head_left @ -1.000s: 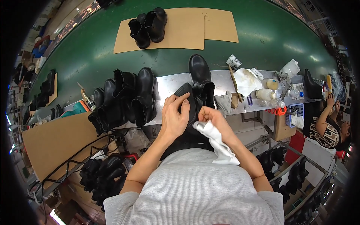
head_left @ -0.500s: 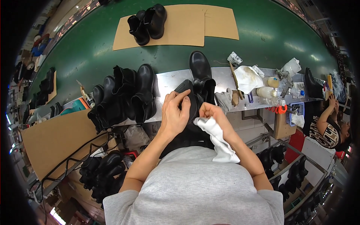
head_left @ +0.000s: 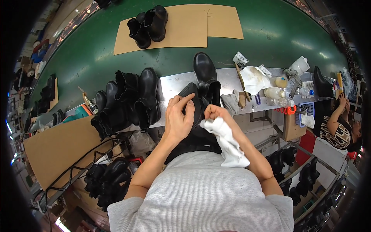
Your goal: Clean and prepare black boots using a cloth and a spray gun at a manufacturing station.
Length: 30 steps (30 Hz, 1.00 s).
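A black leather ankle boot (head_left: 195, 110) is clamped by the left hand (head_left: 178, 121); a crumpled white cloth (head_left: 228, 141) is pinched shut in the right hand (head_left: 214, 113). The boot is judged fairly heavy, stiff-soled, soft-shafted and smooth, best gripped around the upper below the fingers.

We are looking down on a green conveyor belt (head_left: 96, 62) curving from nine to three o'clock, cardboard sheets (head_left: 181, 27) lying at twelve, a steel workbench (head_left: 174, 87) running beneath it, and wire racks (head_left: 309, 181) standing at four o'clock.
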Each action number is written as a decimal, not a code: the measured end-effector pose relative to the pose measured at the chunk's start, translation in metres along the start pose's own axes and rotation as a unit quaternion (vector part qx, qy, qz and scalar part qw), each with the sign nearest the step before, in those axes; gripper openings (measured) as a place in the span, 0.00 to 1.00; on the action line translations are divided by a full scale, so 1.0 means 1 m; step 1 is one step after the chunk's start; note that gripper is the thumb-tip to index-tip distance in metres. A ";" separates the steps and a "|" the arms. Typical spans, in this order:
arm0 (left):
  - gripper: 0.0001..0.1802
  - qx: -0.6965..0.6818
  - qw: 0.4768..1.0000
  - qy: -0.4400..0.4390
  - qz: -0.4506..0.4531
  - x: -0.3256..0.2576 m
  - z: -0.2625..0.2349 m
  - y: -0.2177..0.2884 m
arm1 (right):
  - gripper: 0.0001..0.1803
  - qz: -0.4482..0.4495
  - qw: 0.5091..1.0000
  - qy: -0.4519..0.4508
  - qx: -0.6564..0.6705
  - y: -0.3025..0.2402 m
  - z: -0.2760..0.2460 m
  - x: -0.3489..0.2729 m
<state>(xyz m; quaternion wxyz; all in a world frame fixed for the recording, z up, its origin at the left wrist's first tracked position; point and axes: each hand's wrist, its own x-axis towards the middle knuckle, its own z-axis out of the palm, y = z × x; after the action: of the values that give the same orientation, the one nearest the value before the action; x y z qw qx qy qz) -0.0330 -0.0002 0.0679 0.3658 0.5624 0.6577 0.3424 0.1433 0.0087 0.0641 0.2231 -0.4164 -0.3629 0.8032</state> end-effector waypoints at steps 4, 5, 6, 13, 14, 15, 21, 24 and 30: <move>0.16 0.006 1.000 0.000 -0.001 0.002 -0.001 0.006 | 0.08 0.023 0.982 -0.040 0.184 0.009 -0.008 0.005; 0.16 0.009 1.000 -0.006 -0.004 0.003 -0.001 0.008 | 0.08 0.013 0.978 -0.039 0.206 0.012 -0.009 0.003; 0.16 0.012 1.000 -0.009 -0.009 0.004 -0.001 0.009 | 0.08 0.006 0.973 -0.039 0.226 0.011 -0.007 0.003; 0.17 0.014 1.000 -0.008 -0.012 0.008 0.001 0.011 | 0.10 -0.068 0.988 0.043 -0.132 -0.002 0.008 -0.003; 0.17 0.017 1.000 -0.011 -0.013 0.008 0.000 0.012 | 0.11 -0.089 0.986 0.053 -0.129 0.000 0.009 -0.004; 0.17 0.021 1.000 -0.013 -0.014 0.009 0.000 0.012 | 0.11 -0.088 0.986 0.052 -0.131 0.002 0.011 -0.006; 0.17 0.022 1.000 -0.005 0.000 0.009 0.002 0.010 | 0.09 -0.118 0.979 0.094 -0.135 0.004 0.018 -0.009; 0.16 0.020 1.000 -0.002 0.004 0.008 0.002 0.009 | 0.10 -0.084 0.983 0.069 -0.149 -0.001 0.011 -0.005; 0.16 0.035 0.999 0.006 0.019 0.007 0.002 0.008 | 0.08 -0.033 0.997 0.032 -0.057 -0.002 0.005 -0.002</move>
<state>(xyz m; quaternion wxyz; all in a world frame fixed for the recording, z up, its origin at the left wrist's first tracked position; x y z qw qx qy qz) -0.0277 0.0083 0.0730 0.3348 0.5855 0.6606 0.3297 0.1402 0.0060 0.0685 0.2367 -0.4414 -0.4140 0.7601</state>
